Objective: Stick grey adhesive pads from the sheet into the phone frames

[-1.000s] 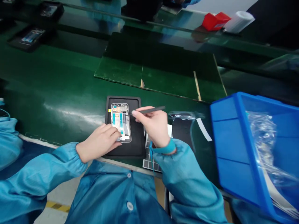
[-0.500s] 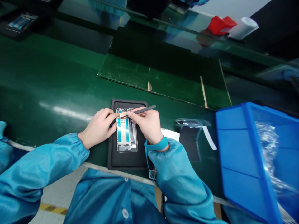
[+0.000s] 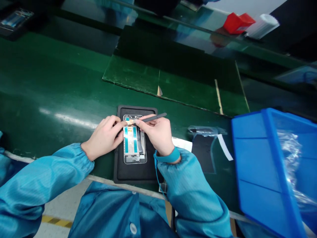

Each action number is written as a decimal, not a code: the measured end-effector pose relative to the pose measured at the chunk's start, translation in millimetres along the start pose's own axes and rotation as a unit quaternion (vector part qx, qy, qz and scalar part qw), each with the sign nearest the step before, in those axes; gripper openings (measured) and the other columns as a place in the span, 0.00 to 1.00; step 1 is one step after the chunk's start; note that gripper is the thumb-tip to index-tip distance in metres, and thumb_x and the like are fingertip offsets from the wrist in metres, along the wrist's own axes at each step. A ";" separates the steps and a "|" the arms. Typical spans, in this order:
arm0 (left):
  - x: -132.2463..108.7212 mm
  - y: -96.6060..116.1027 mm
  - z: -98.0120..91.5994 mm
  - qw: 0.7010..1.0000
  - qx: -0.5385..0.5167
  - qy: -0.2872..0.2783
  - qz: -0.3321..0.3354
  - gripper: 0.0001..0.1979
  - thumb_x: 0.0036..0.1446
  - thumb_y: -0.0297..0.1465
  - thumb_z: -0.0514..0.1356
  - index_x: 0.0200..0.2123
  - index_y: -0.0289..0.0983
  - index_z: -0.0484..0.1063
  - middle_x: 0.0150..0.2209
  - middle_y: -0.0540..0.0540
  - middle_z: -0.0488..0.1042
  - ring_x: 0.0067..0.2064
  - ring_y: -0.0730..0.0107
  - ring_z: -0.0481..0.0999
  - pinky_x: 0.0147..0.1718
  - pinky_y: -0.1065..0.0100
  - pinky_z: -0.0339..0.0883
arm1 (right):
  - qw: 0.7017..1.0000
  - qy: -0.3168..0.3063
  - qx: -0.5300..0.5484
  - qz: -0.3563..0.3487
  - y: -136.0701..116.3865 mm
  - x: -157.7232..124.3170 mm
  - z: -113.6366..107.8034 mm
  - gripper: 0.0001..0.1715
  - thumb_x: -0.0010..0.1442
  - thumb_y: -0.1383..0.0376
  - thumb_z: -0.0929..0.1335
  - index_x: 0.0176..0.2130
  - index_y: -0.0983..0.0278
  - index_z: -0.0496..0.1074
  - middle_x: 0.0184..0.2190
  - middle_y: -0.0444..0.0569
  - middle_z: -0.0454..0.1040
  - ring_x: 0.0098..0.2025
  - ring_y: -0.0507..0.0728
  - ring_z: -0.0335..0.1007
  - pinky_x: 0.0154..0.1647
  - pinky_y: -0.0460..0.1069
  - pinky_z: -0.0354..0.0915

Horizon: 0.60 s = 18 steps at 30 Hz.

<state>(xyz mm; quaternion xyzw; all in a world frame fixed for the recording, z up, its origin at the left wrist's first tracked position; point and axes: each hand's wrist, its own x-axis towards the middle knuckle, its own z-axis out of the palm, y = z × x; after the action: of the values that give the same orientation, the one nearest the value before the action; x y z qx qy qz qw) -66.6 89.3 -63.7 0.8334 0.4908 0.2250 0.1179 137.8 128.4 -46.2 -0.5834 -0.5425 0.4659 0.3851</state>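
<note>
An opened smartphone (image 3: 130, 140), its inner parts and teal strips showing, lies in a black tray (image 3: 121, 173). My left hand (image 3: 104, 136) is at the phone's upper left edge. Its index fingertip presses on the upper part while the thumb touches the side lower down, and the other fingers are curled. Pinched in my right hand (image 3: 159, 134) are dark tweezers (image 3: 158, 116). Their handle sticks out to the upper right, and the tips point at the phone's upper section near my left index finger. What the tips touch is too small to tell.
To the right stands a blue bin (image 3: 260, 162) with clear plastic bags (image 3: 291, 158) inside. A dark sheet in clear film (image 3: 203, 152) and a white strip (image 3: 225, 147) lie before it. Behind the tray is a green board (image 3: 183, 86); a red box (image 3: 237, 23) sits farther back.
The camera view has shifted slightly. Both hands keep nearly the same pose over the phone, with the tweezers still at its upper section.
</note>
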 end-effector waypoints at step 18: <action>0.8 1.3 -1.8 0.999 0.042 -0.007 0.016 0.16 0.68 0.31 0.51 0.54 0.37 0.71 0.43 0.40 0.70 0.44 0.58 0.71 0.41 0.58 0.69 | 0.999 -0.001 -0.029 -0.021 6.0 1.4 -1.0 0.12 0.52 0.58 0.77 0.32 0.65 0.80 0.28 0.50 0.82 0.28 0.57 0.79 0.30 0.49 0.72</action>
<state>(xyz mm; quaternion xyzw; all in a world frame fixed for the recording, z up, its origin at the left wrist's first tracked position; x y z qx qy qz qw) -66.2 89.3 -61.5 0.8467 0.4859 0.2004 0.0824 140.3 129.1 -51.9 -0.5822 -0.5684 0.4423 0.3774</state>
